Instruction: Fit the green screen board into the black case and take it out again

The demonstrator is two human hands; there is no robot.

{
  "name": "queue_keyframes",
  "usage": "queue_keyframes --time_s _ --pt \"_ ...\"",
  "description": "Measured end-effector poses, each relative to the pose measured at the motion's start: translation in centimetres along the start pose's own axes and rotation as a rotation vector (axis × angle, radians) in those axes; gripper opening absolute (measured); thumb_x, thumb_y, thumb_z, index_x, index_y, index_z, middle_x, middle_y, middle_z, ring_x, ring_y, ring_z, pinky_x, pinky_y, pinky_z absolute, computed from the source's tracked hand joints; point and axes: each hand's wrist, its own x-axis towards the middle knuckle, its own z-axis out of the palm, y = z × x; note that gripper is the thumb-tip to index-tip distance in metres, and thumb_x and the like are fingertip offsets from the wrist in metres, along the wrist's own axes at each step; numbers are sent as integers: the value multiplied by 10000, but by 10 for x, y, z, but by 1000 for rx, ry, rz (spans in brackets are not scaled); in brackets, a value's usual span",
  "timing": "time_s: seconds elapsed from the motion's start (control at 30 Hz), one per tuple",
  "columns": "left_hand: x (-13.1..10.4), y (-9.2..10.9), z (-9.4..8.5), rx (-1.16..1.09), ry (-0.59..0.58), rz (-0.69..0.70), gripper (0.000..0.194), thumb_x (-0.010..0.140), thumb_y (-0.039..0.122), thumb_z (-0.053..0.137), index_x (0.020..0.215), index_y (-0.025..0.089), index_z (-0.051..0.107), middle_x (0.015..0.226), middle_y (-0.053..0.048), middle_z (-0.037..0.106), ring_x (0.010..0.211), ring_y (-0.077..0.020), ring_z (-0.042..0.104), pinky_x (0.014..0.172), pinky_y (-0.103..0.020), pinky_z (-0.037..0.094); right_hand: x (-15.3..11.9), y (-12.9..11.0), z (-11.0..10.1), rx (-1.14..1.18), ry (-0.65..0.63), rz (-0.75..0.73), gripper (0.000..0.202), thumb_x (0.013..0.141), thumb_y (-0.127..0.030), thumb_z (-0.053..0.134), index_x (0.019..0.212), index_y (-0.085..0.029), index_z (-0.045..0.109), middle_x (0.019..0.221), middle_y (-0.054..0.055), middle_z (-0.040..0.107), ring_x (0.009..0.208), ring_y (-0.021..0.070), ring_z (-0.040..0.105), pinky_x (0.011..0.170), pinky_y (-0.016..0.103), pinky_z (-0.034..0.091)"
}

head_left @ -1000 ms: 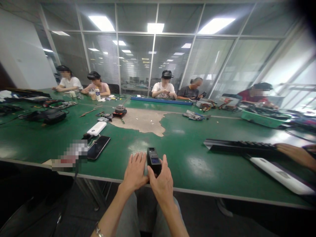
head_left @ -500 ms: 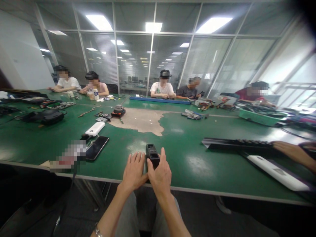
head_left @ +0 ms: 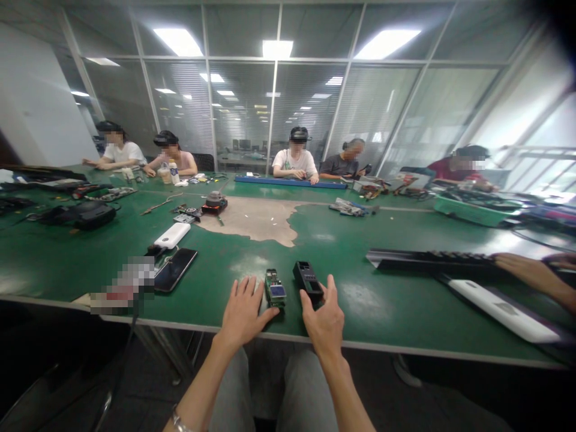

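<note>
A green circuit board (head_left: pixel 275 290) with a small bluish display lies near the table's front edge. Beside it on the left, my left hand (head_left: pixel 245 307) rests with fingers stretched out, its thumb at the board's lower edge. My right hand (head_left: pixel 324 315) grips a black plastic housing (head_left: pixel 308 281) between thumb and fingers, just right of the board. The housing has a rectangular window and looks hollow; its lower end is partly hidden by my hand.
A phone (head_left: pixel 176 270) and white power bank (head_left: pixel 172 236) lie to the left. On the right are a black channel strip (head_left: pixel 405 259), another person's hand (head_left: pixel 522 270) and a long white device (head_left: pixel 501 309). A speaker-like part (head_left: pixel 215 203) stands farther back; several people sit opposite.
The black housing has come off the circuit board and moved right with my right hand, leaving the board exposed. My left hand has stayed nearly in place.
</note>
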Motion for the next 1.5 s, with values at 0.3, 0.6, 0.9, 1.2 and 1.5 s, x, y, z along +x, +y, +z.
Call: queue_keyframes --time_s 0.3,0.6,0.9,1.2,1.5 --pt "-1 3 -5 7 11 1 689 905 697 316 1421 254 429 1521 -98 377 1418 -322 281 1159 -546 175 -7 11 1 -77 -38 -11 805 847 -476 516 1498 -91 239 1208 163 646 1031 289 647 874 397 482" --pt "-1 3 -2 8 10 -2 707 901 702 321 1430 244 420 1528 -103 364 1419 -327 278 1161 -542 171 -14 17 8 -162 37 -111 812 867 -517 504 1484 -51 257 1335 231 522 1185 335 526 977 445 417" --pt "-2 4 -2 16 10 4 705 908 696 313 1433 236 414 1527 -112 364 1420 -322 277 1161 -546 170 -16 12 4 -190 14 -97 820 883 -526 498 1505 -75 210 1320 210 545 1130 325 550 930 434 436" --pt "-1 2 0 26 21 5 704 909 698 312 1438 243 406 1527 -103 367 1419 -325 278 1156 -553 180 -16 14 6 -174 13 -99 779 887 -494 480 1503 -89 227 1296 176 585 1113 306 575 916 417 442" --pt "-1 2 0 36 26 13 683 912 684 328 1435 252 406 1524 -101 370 1416 -325 285 1153 -555 194 -8 -18 -4 109 0 6 832 831 -523 578 1504 -158 251 1249 125 634 1129 263 603 943 388 448"
